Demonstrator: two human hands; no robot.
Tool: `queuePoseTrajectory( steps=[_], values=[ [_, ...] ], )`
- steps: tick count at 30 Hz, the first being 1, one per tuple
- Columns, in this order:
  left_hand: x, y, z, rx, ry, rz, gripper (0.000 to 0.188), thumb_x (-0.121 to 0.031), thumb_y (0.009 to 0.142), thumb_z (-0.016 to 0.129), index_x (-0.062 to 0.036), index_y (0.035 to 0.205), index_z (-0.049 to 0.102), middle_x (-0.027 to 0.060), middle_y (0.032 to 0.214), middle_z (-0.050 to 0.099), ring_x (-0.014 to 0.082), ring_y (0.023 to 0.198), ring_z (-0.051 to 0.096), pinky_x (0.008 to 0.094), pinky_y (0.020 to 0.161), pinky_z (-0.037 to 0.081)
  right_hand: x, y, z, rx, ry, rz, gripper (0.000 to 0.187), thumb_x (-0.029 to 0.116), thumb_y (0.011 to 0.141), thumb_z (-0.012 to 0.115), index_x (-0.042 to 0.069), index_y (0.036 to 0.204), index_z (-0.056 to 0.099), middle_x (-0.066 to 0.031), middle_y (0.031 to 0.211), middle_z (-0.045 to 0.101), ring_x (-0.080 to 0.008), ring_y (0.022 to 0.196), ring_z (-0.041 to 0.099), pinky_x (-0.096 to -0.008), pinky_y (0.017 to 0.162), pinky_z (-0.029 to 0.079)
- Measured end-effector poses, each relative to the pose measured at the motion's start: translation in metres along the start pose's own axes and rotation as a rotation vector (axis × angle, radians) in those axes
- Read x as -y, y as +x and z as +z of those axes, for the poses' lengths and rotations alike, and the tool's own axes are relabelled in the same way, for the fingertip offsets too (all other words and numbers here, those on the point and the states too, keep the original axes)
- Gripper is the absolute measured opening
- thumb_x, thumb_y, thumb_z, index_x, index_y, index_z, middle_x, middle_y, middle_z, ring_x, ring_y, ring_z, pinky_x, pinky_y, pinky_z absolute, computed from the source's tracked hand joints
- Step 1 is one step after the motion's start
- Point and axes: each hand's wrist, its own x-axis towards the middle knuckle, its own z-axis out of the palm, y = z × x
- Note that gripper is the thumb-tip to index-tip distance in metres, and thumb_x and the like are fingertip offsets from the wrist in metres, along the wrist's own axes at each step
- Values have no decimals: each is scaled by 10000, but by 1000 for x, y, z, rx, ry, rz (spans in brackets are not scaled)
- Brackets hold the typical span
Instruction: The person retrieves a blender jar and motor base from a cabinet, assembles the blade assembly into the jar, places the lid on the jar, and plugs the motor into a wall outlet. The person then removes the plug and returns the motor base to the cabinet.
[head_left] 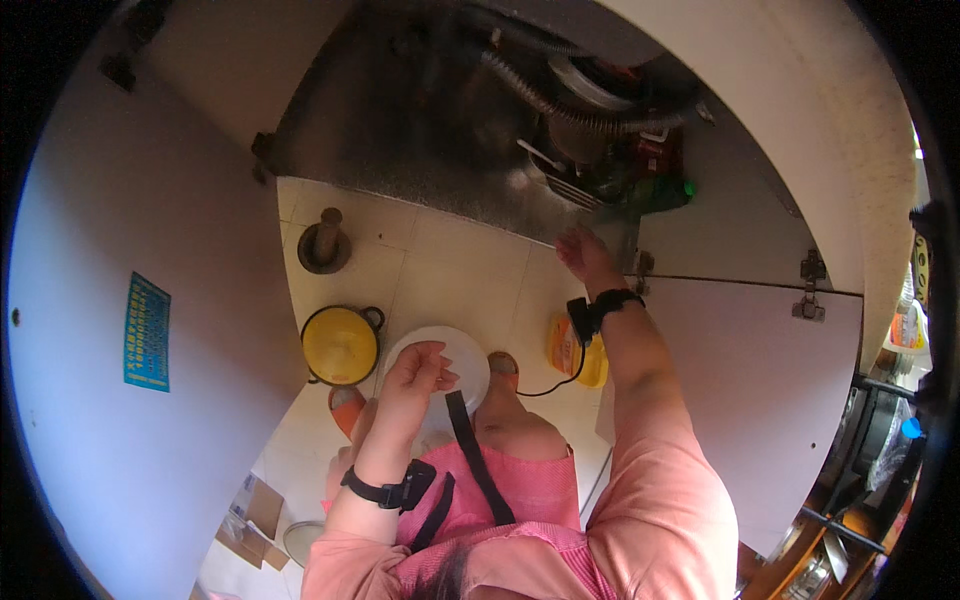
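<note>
My left hand (418, 370) hovers over a round white object (470, 350) on the floor between my feet, its fingers loosely bent and apart, with nothing in them. Out at the front edge of an open cabinet, my right hand (585, 255) is stretched forward. Its fingers look loosely spread and I see nothing held; they are dim and slightly blurred. Just beyond it, on the cabinet floor (450, 190), is a dark slotted holder (570, 190) with a white handle (540, 153) sticking out. A green bottle (665, 195) lies beside this holder.
Cabinet doors stand open at left (150, 250) and right (745, 380). A ribbed hose (540, 95) crosses inside. On the tiles are a stone mortar (322, 255) with its pestle, a yellow lidded pot (340, 345), a yellow container (590, 362) and a cardboard box (255, 520).
</note>
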Motion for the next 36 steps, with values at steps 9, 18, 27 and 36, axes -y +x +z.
queuePoseTrajectory(
  steps=[9, 18, 27, 36],
  values=[
    [35, 0, 9, 23, 326, -17, 232, -128, 969, 481, 2, 1159, 512, 95, 956, 601, 158, 815, 620, 276, 743, 520, 19, 63, 9, -163, 166, -39, 365, 363, 986, 420, 17, 1043, 518, -121, 719, 564, -217, 578, 504, -353, 503, 440],
    [63, 10, 12, 35, 353, 83, 235, -139, 959, 505, -16, 1159, 519, 88, 963, 601, 145, 830, 611, 274, 774, 513, 32, 107, 7, -149, 343, -64, 394, 343, 992, 366, 18, 1097, 564, -148, 929, 629, -264, 752, 610, -369, 658, 529],
    [52, 10, 19, 29, 416, 99, 249, -126, 943, 521, -9, 1162, 528, 89, 947, 617, 152, 854, 621, 269, 776, 511, 22, 90, 11, -114, 408, -134, 156, 171, 932, 533, 67, 1019, 610, -91, 851, 657, -259, 772, 637, -395, 744, 547],
    [45, 4, 25, 27, 545, 181, 242, -125, 928, 543, -8, 1141, 542, 91, 990, 607, 158, 848, 626, 282, 768, 506, 14, 72, 9, -154, 53, -225, 198, 200, 952, 490, 41, 1032, 576, -112, 960, 634, -253, 803, 616, -384, 682, 556]
  ],
)
